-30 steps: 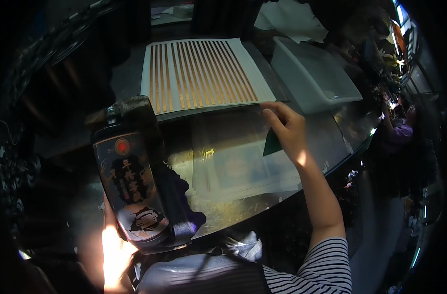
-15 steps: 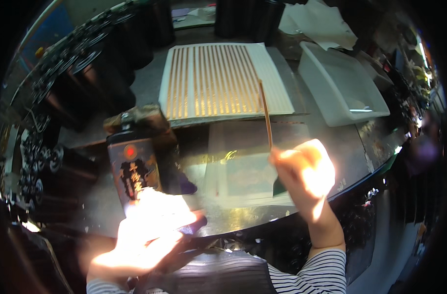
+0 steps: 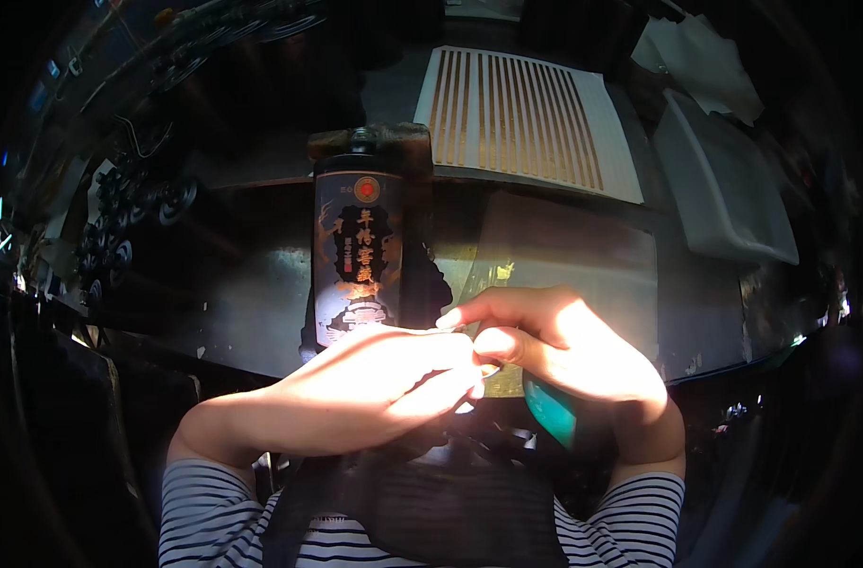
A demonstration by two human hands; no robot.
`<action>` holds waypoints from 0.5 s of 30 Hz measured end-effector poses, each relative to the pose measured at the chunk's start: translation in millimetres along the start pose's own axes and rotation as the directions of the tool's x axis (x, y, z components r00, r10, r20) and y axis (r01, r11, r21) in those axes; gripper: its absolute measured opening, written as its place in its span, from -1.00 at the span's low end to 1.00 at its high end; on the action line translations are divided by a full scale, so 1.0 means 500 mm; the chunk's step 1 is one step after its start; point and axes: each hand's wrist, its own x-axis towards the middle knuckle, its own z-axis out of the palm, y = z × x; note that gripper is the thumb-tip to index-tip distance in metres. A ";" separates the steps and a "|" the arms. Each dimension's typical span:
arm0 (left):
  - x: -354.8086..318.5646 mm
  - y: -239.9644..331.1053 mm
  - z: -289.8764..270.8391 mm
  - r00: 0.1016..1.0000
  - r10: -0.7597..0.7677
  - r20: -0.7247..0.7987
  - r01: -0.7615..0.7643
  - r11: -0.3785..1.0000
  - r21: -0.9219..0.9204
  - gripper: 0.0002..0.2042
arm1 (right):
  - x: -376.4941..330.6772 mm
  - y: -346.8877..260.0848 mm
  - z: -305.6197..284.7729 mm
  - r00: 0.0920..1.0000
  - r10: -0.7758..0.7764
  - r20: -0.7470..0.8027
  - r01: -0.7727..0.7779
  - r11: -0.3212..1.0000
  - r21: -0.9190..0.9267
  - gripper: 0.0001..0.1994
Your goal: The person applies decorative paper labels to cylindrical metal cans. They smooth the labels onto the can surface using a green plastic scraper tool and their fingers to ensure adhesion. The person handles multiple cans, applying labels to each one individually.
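My left hand (image 3: 384,383) and my right hand (image 3: 564,346) meet at the bench's front edge, thumbs and fingertips pinched close together. A small golden-brown bit (image 3: 489,370) shows between them; the rest of what they hold is hidden and washed out by strong light. Just beyond my left hand is a dark bottle (image 3: 342,265) with a printed front and a red round emblem. Its neck rests against a worn brown block (image 3: 413,142). On the far part of the bench lies a white sheet (image 3: 607,114) with rows of narrow gold strips (image 3: 507,118).
A translucent plastic tub (image 3: 725,180) stands at the right, with crumpled paper (image 3: 701,62) behind it. A pale flat sheet (image 3: 583,256) covers part of the bench. Something teal (image 3: 552,414) sits below my right hand. Dark round-ended objects (image 3: 171,199) crowd the left.
My right hand, which held up a thin gold strip, has come down and left to meet my left hand. The view has shifted, so the bottle and sheet appear further right.
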 end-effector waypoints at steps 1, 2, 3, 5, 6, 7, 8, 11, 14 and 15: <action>-0.007 -0.001 -0.013 0.996 -0.078 0.036 0.084 0.976 -0.202 -0.71 | -0.006 0.000 -0.005 0.999 -0.038 0.002 0.037 0.998 0.060 -0.80; -0.019 -0.003 -0.020 0.985 -0.156 0.074 0.173 0.899 -0.402 -0.66 | -0.012 0.001 -0.015 0.997 -0.074 0.022 0.070 0.990 0.121 -0.83; -0.032 -0.005 -0.019 0.978 -0.206 -0.003 0.181 0.864 -0.471 -0.63 | -0.018 -0.008 -0.021 0.997 -0.070 -0.018 0.070 0.998 -0.012 -0.89; -0.037 -0.017 -0.035 0.981 -0.182 0.072 0.190 0.791 -0.582 -0.61 | -0.025 -0.013 -0.017 0.996 -0.078 -0.038 0.075 0.994 -0.077 -0.93; -0.039 -0.019 -0.042 0.977 -0.192 0.090 0.207 0.762 -0.614 -0.61 | -0.029 -0.018 -0.015 0.998 -0.001 -0.056 -0.001 1.000 -0.031 -0.95; -0.043 -0.027 -0.045 0.984 -0.164 0.077 0.176 0.770 -0.613 -0.63 | -0.028 -0.021 -0.004 0.996 0.024 -0.085 -0.019 0.998 0.067 -0.94; -0.046 -0.032 -0.047 0.989 -0.135 0.063 0.146 0.780 -0.608 -0.64 | -0.029 -0.025 0.000 0.994 0.018 -0.110 -0.012 0.999 0.052 -0.92; -0.051 -0.040 -0.066 0.991 -0.132 0.019 0.123 0.845 -0.520 -0.75 | -0.015 -0.028 -0.003 0.989 -0.102 -0.107 0.092 0.991 -0.097 -0.89; -0.064 -0.040 -0.080 0.978 -0.100 -0.186 0.021 0.923 -0.384 -0.87 | 0.023 -0.051 -0.001 0.977 -0.199 -0.072 0.173 0.948 -0.268 -0.89; -0.058 -0.065 -0.086 0.942 0.062 -0.330 -0.143 0.963 -0.228 -0.88 | 0.037 -0.058 0.006 0.971 -0.181 -0.154 0.139 0.958 -0.250 -0.90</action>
